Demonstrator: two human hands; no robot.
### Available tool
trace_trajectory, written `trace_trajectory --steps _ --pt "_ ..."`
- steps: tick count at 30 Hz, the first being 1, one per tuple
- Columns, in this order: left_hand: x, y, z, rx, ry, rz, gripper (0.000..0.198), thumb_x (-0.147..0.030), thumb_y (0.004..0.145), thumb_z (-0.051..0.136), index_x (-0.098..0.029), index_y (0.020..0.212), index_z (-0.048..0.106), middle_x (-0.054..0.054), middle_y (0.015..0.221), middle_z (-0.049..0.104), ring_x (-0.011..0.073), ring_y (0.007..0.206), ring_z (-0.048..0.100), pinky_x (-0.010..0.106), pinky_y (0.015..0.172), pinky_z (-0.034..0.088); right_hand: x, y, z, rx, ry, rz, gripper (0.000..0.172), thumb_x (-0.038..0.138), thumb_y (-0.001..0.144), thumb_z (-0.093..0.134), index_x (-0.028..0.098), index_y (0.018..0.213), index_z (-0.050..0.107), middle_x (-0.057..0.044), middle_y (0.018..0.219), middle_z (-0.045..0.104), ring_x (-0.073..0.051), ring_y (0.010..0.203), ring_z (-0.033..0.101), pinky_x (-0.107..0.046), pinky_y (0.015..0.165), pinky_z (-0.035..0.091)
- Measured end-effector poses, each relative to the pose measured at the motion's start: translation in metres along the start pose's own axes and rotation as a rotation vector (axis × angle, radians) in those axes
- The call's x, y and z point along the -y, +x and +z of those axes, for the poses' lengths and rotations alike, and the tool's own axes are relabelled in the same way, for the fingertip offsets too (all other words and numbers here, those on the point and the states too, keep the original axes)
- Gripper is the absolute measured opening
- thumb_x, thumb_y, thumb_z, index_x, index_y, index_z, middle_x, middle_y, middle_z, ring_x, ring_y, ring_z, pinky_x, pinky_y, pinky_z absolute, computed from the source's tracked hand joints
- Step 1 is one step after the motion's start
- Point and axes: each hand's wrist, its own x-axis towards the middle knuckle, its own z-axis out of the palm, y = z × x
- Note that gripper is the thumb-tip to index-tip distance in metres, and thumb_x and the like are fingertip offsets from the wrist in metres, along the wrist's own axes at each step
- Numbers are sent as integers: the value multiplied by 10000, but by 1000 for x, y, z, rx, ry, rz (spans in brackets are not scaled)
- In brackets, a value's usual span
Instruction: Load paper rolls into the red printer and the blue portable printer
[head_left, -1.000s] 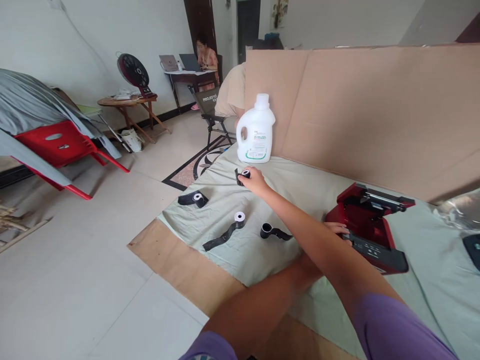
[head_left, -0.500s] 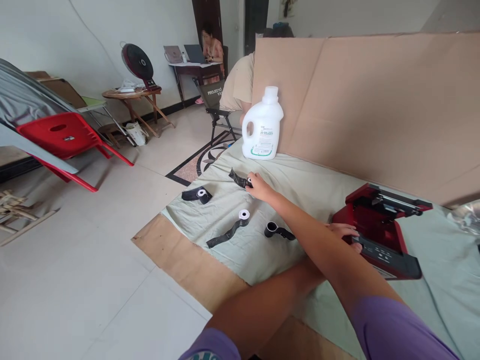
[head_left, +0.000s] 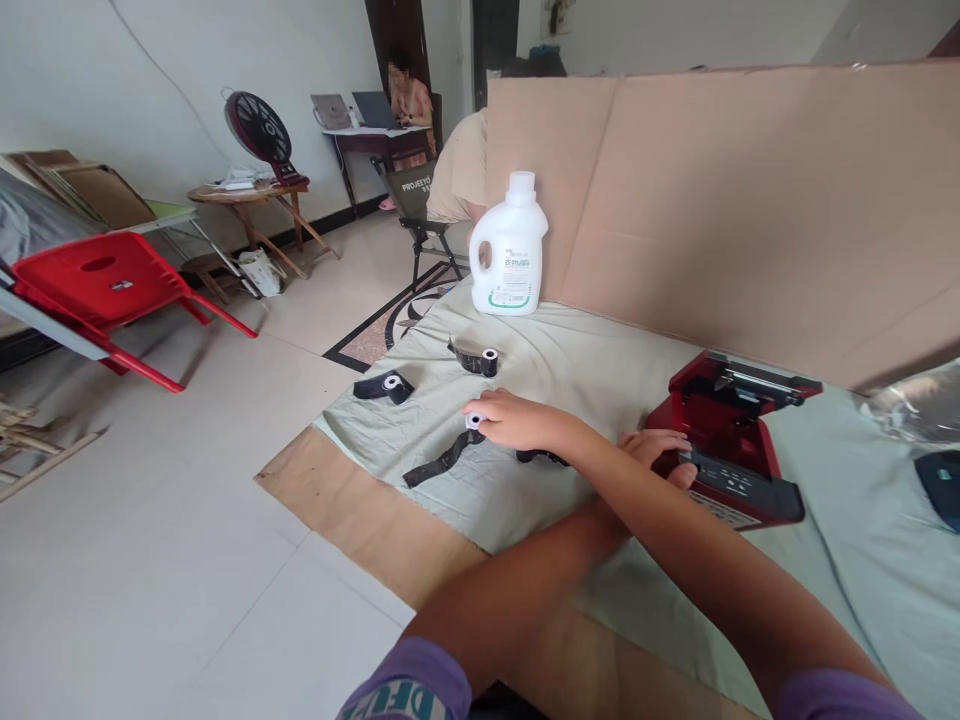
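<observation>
My arms are crossed. My right hand (head_left: 514, 420) reaches left over the pale green cloth (head_left: 570, 360), and its fingertips pinch the white core of a black ribbon roll (head_left: 447, 457) whose loose tail trails toward the near left. A second roll (head_left: 541, 457) lies mostly hidden behind that hand. Two more black rolls sit farther off, one at the left (head_left: 384, 386) and one toward the back (head_left: 480, 360). My left hand (head_left: 654, 447) lies against the front left corner of an open red label printer (head_left: 731, 435), fingers stretched out.
A white detergent jug (head_left: 508, 247) stands at the cloth's far edge before a tall cardboard wall (head_left: 735, 200). Brown cardboard (head_left: 352, 510) lies under the cloth. A red stool (head_left: 97, 285), a fan, small tables, a folding chair and a seated person are across the tiled floor.
My right hand let go of the far black roll, which now lies on the cloth, and drew back to pinch the nearer roll with the long tail. My left hand stayed at the printer.
</observation>
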Motion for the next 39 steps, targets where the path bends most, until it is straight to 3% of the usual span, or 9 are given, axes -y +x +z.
trace_trajectory --steps 4,8,14,18,25,28,31,33,39 --pt "-2 -2 -2 26 11 -22 175 -252 864 613 -235 1036 641 97 1186 705 285 1121 650 447 1036 438 -11 -4 15 -39 -72 -47 324 74 803 540 223 1079 620 -68 1077 660 -233 1037 573 -252 746 409" --pt "4 -4 -2 40 33 0 201 -281 900 584 -226 1082 651 79 1203 701 260 1126 632 414 1028 445 -21 8 26 -130 -105 -39 214 136 839 579 203 1037 625 -67 984 688 -201 869 609 -247 668 363" --pt "7 -5 -2 63 103 -15 233 -330 891 583 -227 1086 661 59 1216 697 223 1099 628 392 1017 467 -31 11 34 -257 -78 -70 153 209 849 623 205 1001 610 -40 933 696 -187 840 622 -235 636 333" --pt "3 -4 -2 72 136 -48 226 -315 883 582 -232 1078 660 63 1214 698 231 1087 627 401 999 478 -31 13 37 -242 -106 -14 187 186 837 622 223 1020 635 -39 979 713 -197 890 635 -238 653 343" --pt "9 -4 0 59 100 -37 217 -322 891 580 -222 1073 648 70 1215 695 230 1119 625 425 1035 448 -21 -35 8 -279 -97 99 535 377 868 639 214 1363 519 -131 1219 664 -287 1111 593 -296 781 415" --pt "12 -4 3 33 87 -3 199 -308 885 581 -211 1048 641 82 1189 701 227 1097 639 435 1043 433 -30 -62 7 -190 -200 141 318 349 794 722 207 1075 671 -113 963 716 -304 988 619 -297 703 390" --pt "10 -4 3 22 107 -24 199 -305 882 580 -216 1047 648 83 1189 701 231 1107 636 422 1014 453 -41 -76 19 -169 -300 177 78 272 831 668 214 882 661 -72 817 702 -238 771 628 -288 618 323" --pt "7 -5 2 31 118 -34 213 -315 882 583 -220 1059 656 81 1203 698 236 1110 633 420 1011 457 -44 -78 28 -220 -290 175 85 250 871 608 227 943 646 -50 833 704 -205 727 622 -281 609 312" --pt "2 -5 -3 69 117 -44 217 -327 907 552 -242 1086 640 53 1251 683 228 1167 608 424 1044 448 -36 -71 40 -308 -324 95 209 237 850 638 235 1059 624 -79 1020 698 -254 955 615 -304 735 360"
